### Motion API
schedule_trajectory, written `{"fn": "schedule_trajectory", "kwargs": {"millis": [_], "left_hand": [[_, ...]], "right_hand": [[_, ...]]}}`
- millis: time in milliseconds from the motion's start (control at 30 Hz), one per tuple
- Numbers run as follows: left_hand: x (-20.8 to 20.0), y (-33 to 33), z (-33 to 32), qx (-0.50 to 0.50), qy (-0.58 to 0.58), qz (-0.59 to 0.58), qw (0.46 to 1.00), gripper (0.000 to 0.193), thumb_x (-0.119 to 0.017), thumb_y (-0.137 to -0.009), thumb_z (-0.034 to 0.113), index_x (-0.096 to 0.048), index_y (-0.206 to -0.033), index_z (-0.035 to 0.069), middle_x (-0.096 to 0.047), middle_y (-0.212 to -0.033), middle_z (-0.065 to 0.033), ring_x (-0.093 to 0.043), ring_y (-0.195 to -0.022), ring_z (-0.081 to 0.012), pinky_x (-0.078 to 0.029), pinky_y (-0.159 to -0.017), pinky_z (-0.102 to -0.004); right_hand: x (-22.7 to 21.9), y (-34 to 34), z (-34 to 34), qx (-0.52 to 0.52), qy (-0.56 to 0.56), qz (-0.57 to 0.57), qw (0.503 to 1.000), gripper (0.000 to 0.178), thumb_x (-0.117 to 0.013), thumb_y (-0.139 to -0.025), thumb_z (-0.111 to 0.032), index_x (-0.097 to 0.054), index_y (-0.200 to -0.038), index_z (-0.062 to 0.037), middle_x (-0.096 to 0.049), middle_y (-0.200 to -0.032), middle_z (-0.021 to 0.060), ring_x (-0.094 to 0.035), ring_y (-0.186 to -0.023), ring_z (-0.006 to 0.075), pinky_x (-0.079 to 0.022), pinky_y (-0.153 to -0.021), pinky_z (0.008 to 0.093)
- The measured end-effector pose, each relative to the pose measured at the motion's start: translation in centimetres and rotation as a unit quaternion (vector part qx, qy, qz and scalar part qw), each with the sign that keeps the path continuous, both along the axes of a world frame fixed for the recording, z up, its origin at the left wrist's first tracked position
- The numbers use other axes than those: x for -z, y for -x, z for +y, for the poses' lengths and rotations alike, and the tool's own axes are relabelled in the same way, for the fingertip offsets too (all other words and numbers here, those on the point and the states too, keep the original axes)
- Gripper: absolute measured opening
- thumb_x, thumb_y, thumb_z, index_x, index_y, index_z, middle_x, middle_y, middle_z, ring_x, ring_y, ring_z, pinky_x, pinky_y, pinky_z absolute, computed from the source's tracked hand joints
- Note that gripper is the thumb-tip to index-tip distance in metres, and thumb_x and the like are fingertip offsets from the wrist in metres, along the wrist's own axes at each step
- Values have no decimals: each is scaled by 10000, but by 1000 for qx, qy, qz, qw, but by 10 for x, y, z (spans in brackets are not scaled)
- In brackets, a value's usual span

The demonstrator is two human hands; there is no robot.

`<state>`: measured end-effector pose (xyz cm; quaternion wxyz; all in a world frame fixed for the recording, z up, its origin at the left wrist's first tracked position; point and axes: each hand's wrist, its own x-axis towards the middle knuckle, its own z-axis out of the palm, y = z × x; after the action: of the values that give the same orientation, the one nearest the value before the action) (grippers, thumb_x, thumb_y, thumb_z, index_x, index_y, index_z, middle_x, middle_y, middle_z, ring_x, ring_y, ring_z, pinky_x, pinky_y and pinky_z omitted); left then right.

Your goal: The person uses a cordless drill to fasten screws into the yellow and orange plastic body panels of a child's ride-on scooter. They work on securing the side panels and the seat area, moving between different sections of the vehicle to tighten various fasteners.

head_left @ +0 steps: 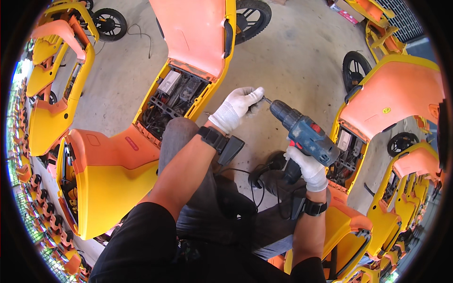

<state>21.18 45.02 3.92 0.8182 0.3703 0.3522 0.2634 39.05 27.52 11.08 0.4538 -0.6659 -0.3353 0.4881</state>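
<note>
head view: black sleeves (141,245) sit closest to the lens at the lower edge, both bare forearms rising from them, each with a black wrist strap. grey trousers (198,188) lie between the arms, one knee raised toward the middle of the frame.

right hand (306,167) in a white knit glove, fingers closed round the black grip of a blue cordless drill (304,134). drill is tilted, chuck aimed up and to the left, body above and just left of the right hand. red switch shows on its top.

left hand (238,108) also in a white glove, up and left of the drill. thumb and fingertips pinch at the bit (267,100) sticking out of the chuck; remaining fingers curled. hands are near each other, joined only through the drill and bit.

black cable (252,181) loops over the lap below the drill.

orange and yellow scooter body (188,56) lies left of the left hand, its panel lifted, open compartment (172,96) with grey modules and wiring showing. second scooter shell (391,94) just right of the drill, its compartment partly hidden behind the drill body. more orange-yellow shells and black wheels ring the concrete floor (292,56).
</note>
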Motion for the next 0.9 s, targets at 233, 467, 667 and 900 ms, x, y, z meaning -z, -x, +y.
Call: {"fn": "schedule_trajectory", "kwargs": {"millis": [233,467,667,900], "left_hand": [[8,-1,2,15,-24,40,999,310,-629,-974,346,-612,-909,44,-496,-701,31,-435,-589,-63,-368,-549,-219],[16,-1,2,34,-28,70,997,318,-642,-963,346,-624,-891,37,-519,-706,28,-455,-603,-66,-386,-557,-228],[10,-1,1,48,-41,88,994,327,-651,-955,353,-643,-906,31,-555,-723,19,-488,-634,-67,-411,-575,-228],[14,-1,-1,30,-33,92,995,349,-650,-953,379,-647,-904,33,-559,-721,19,-493,-632,-69,-413,-583,-224]], "right_hand": [[11,-10,-6,-44,-45,-183,981,176,-760,-790,-81,-686,-947,-52,-685,-822,10,-642,-728,107,-520,-684,290],[14,-15,-15,-89,-66,-268,957,212,-761,-800,-93,-682,-995,-66,-689,-847,7,-644,-766,116,-519,-728,293],[16,-16,-16,-87,-111,-284,948,161,-745,-799,-50,-691,-950,-51,-687,-812,14,-646,-703,113,-522,-656,296],[-5,6,0,11,8,14,1000,239,-706,-772,-5,-650,-1005,-12,-657,-809,52,-644,-706,144,-527,-682,290]]}}
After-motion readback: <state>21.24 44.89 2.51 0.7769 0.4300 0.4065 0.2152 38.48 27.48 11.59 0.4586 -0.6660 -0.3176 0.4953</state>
